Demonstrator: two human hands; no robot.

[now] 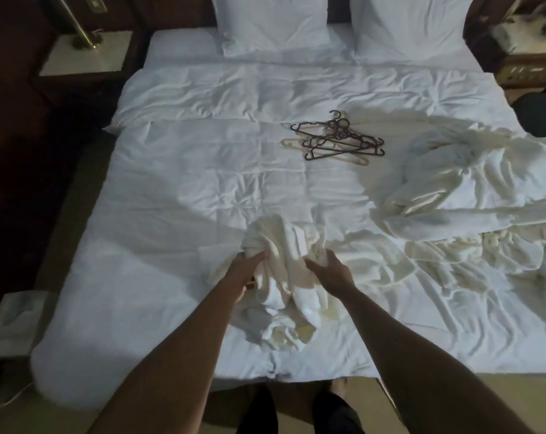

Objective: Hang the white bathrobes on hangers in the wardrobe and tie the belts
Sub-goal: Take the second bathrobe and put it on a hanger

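A crumpled white bathrobe (284, 277) lies bunched on the near middle of the bed. My left hand (245, 272) grips its left side and my right hand (328, 270) grips its right side. More white bathrobes (472, 189) lie heaped and spread over the right part of the bed. A pile of dark and cream plastic hangers (334, 140) rests on the duvet, farther back and slightly right of my hands. No wardrobe is in view.
The bed's white duvet (171, 195) fills most of the view, with two pillows (274, 23) at the headboard. A nightstand with a brass lamp (84, 36) stands back left, another nightstand (531, 57) back right. Dark floor runs along the left; my feet show below the bed's edge.
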